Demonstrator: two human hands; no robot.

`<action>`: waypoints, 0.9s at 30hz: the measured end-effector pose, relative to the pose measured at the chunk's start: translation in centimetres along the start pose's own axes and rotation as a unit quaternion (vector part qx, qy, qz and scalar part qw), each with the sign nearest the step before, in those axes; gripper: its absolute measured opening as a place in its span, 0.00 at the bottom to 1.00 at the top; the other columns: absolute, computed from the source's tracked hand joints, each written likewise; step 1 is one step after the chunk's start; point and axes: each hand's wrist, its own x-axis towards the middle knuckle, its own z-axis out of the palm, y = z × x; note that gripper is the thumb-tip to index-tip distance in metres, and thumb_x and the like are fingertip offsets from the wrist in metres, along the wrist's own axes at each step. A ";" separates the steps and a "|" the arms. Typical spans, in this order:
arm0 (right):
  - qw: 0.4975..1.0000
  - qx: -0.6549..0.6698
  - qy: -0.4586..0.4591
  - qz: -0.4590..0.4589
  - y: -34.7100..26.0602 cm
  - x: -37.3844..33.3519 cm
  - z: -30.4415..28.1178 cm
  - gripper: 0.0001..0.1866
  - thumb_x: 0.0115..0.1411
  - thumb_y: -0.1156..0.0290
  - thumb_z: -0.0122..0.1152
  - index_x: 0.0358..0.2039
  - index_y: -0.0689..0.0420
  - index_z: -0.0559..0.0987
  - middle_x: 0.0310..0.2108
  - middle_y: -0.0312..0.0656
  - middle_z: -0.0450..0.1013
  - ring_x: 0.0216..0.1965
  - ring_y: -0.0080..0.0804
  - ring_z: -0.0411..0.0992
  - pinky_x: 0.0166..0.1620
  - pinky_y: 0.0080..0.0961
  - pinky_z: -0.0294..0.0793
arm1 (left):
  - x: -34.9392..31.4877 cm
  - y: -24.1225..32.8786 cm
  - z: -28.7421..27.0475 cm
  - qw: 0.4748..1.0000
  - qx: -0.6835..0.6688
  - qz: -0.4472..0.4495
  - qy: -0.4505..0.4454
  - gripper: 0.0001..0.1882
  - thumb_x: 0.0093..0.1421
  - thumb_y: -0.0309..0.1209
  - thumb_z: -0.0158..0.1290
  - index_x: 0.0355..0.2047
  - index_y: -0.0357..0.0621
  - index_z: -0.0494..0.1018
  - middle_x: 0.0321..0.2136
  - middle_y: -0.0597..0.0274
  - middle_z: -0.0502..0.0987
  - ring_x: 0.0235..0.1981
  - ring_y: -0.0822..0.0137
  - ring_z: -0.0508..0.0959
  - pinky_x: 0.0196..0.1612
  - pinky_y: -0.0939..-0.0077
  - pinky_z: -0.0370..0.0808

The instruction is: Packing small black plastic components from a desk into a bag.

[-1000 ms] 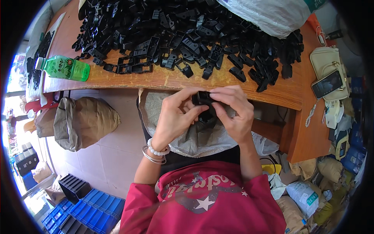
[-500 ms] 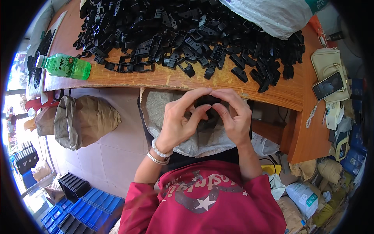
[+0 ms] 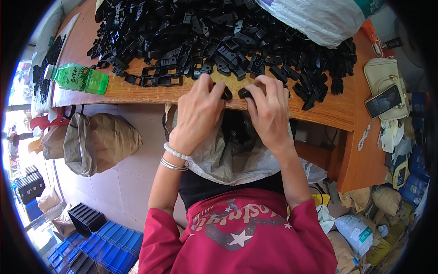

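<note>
Black part (image 3: pixel 227 93) against left grip (image 3: pixel 197 108)

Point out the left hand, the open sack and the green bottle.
Left hand (image 3: pixel 197 109): head view, back of the hand.
Open sack (image 3: pixel 211 160): head view, its pale wall.
Green bottle (image 3: pixel 80 78): head view, label on its body.

– what's the person wearing?
– a crimson shirt (image 3: pixel 264 258) with loose short sleeves (image 3: pixel 157 235), pale stars (image 3: pixel 238 239) and pale lettering (image 3: pixel 250 212) across the front.
– and on the left wrist (image 3: pixel 181 140)?
– a bracelet of round white beads (image 3: pixel 177 152), with slim silver bangles (image 3: pixel 174 166) just beside it.
</note>
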 end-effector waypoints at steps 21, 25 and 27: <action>0.821 0.512 0.020 0.251 -1.0 -2.5 -1.9 0.15 0.60 0.84 0.55 0.48 0.65 0.75 0.40 0.39 0.67 0.33 0.20 0.73 0.33 0.15 0.77 | -2.1 2.7 0.1 0.698 -0.662 -0.251 -0.106 0.18 0.57 0.16 0.54 0.49 0.31 0.68 0.30 0.57 0.78 0.31 0.69 0.82 0.34 0.83 0.78; 0.812 0.519 0.016 0.266 -0.6 -2.4 -1.8 0.12 0.60 0.84 0.54 0.45 0.67 0.75 0.39 0.39 0.66 0.33 0.21 0.74 0.33 0.16 0.78 | -2.1 2.6 -0.2 0.700 -0.664 -0.246 -0.096 0.18 0.57 0.17 0.55 0.49 0.32 0.69 0.32 0.57 0.78 0.30 0.70 0.82 0.33 0.83 0.78; 0.792 0.541 0.040 0.281 0.2 -2.5 -1.6 0.10 0.59 0.83 0.55 0.42 0.67 0.75 0.39 0.39 0.66 0.34 0.22 0.74 0.33 0.16 0.79 | -2.2 2.6 -0.2 0.702 -0.658 -0.256 -0.096 0.18 0.57 0.17 0.55 0.49 0.32 0.69 0.33 0.58 0.78 0.31 0.71 0.81 0.33 0.83 0.78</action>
